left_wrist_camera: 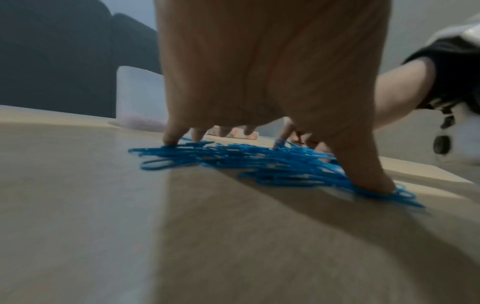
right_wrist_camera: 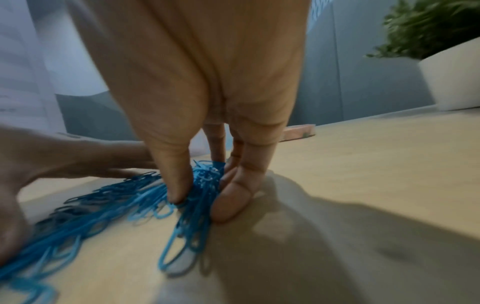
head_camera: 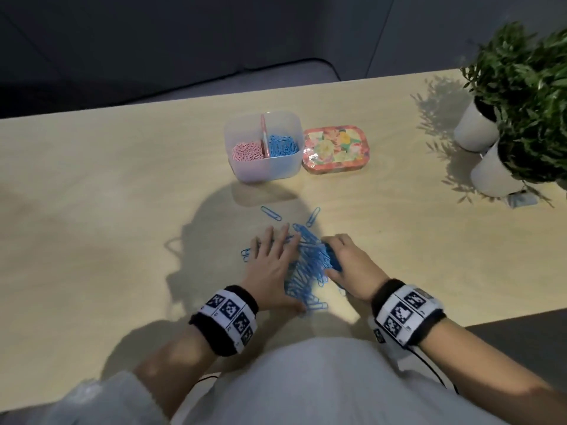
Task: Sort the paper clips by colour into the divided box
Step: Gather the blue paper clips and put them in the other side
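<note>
A pile of blue paper clips (head_camera: 306,265) lies on the wooden table near its front edge. My left hand (head_camera: 271,260) is spread flat over the pile's left side, fingertips (left_wrist_camera: 171,139) pressing down on the clips (left_wrist_camera: 259,162). My right hand (head_camera: 349,262) pinches a bunch of blue clips (right_wrist_camera: 202,185) between thumb and curled fingers at the pile's right side. The translucent divided box (head_camera: 264,170) stands farther back, with pink clips (head_camera: 247,151) in its left compartment and blue clips (head_camera: 283,145) in its right one.
A flowered tin (head_camera: 334,153) sits right of the box. Two potted plants in white pots (head_camera: 475,130) stand at the far right. Stray blue clips (head_camera: 271,213) lie between the pile and the box. The table's far edge borders a dark sofa.
</note>
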The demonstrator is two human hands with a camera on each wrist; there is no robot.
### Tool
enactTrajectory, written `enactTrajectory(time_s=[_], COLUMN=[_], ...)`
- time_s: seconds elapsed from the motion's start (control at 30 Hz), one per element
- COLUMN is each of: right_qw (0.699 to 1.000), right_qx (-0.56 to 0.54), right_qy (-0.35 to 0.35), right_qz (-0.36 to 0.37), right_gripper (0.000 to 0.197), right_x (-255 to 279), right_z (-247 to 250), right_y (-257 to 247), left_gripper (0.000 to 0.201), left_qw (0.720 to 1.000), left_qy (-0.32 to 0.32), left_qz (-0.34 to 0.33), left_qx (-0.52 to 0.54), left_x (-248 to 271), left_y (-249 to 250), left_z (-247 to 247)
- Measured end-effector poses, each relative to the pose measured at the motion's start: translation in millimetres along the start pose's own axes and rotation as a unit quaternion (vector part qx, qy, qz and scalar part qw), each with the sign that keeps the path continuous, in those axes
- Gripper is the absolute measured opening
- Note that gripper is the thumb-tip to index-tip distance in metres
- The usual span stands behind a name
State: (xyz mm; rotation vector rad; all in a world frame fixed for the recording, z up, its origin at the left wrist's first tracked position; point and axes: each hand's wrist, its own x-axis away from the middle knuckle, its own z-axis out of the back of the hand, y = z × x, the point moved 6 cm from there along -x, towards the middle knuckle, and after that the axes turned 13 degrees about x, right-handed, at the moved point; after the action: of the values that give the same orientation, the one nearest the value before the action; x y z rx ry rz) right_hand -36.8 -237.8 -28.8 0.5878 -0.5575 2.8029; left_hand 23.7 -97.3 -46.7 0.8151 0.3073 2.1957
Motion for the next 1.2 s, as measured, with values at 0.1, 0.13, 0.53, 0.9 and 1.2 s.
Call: enactTrajectory(time_s=[0.1,0.13,0.53,0.9,1.2], right_qw=[0.999,0.999,0.995,0.995,0.991], right_qx=[-0.007,-0.003,0.097,0.09,-0.119], right_qy=[0.01,0.017,-0.021,0.023,0.059], right_qz=[0.039,0.048,0.014,0.032,-0.031], right_gripper=[0.057,0.056,0.071,0.025,0.018], right_x=[-16.9,-22.5,-61.2,-52.6,-88.7], right_z=[9.3,15.1,27.1,21.6,108.3], right_y=[-19.3,-21.2,-34.7,-39.7,-23.5], left_gripper=[0.117,0.111,0.101,0.026,0.025], left_qw=[0.999,0.998,0.999,0.997,0.985], left_qy=[0.032,0.054,-0.01,0.07,0.131], left_qz=[0.015,0.011,-0.032,-0.039,-0.017], left_qx=[0.021,0.026,-0.017,0.009,0.111], left_x=[-10.2,-13.4,-33.7,-30.1,-23.2], left_y=[0.9,-2.5,-23.9,-12.0,-25.5], left_z=[11.2,19.8,59.6,58.9,76.4])
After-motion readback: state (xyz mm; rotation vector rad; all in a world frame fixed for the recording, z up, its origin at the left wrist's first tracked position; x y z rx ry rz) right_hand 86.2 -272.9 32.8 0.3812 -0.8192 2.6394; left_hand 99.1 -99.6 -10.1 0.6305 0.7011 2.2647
